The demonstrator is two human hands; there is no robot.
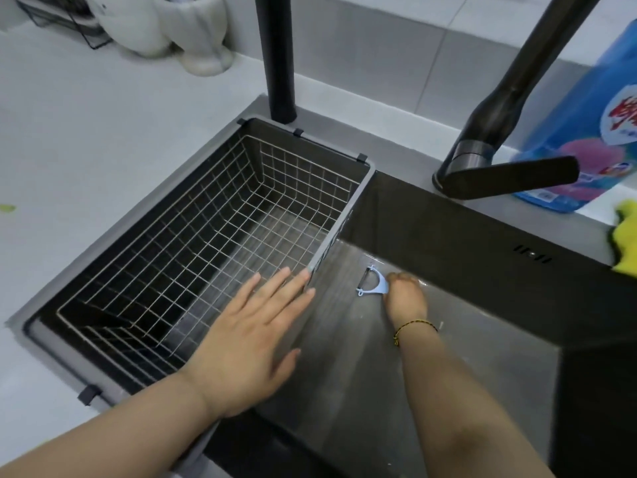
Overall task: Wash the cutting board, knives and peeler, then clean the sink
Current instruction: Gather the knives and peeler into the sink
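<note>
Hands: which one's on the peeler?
The right hand, gripping the blue peeler in the sink basin; the left hand is spread flat by the wire basket.

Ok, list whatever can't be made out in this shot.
Head view, the only one:
peeler: handle buried in the right hand, so the grip itself is unseen.
blue detergent bottle: cut by the right edge, label partly behind the faucet lever.
yellow item: mostly off the right edge; cloth or sponge unclear.
wire rack: blurred, cut by the top edge.
cutting board, knives: not in frame.

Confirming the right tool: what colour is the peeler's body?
The peeler is light blue, best seen in the head view.
</note>
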